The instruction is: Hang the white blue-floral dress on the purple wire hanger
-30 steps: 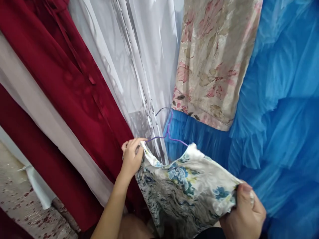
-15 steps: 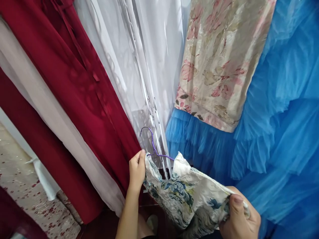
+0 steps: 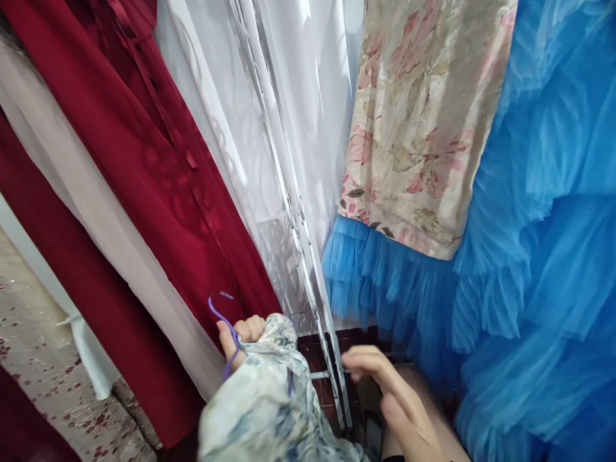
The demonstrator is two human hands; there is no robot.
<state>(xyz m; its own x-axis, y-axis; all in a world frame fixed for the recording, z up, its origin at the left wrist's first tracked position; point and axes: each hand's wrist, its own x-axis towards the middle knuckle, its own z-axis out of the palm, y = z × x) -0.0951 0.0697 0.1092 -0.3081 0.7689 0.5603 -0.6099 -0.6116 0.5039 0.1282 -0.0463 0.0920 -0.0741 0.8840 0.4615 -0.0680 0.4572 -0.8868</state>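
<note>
My left hand [image 3: 243,335] is closed around the top of a white garment [image 3: 257,398] with a blue and green floral print. A purple clothes hanger [image 3: 219,312] pokes out beside the left thumb, its hook pointing up; most of the hanger is hidden by cloth. The garment is bunched and hangs below the left hand, slightly blurred. To its right, my right hand [image 3: 402,398] is held apart from the cloth, its fingers bent loosely and nothing in them.
A white metal rack post [image 3: 308,269] stands straight ahead. Dark red dresses [image 3: 158,167] and a pale pink one [image 3: 110,212] hang on the left. A beige floral garment [image 3: 423,141] and blue ruffled tulle [image 3: 553,256] hang on the right, with white fabric [image 3: 308,96] behind the post.
My right hand has let go of the garment and drawn away from it. My left hand has moved down and left, turning the garment and hanger; the cloth is now bunched instead of spread.
</note>
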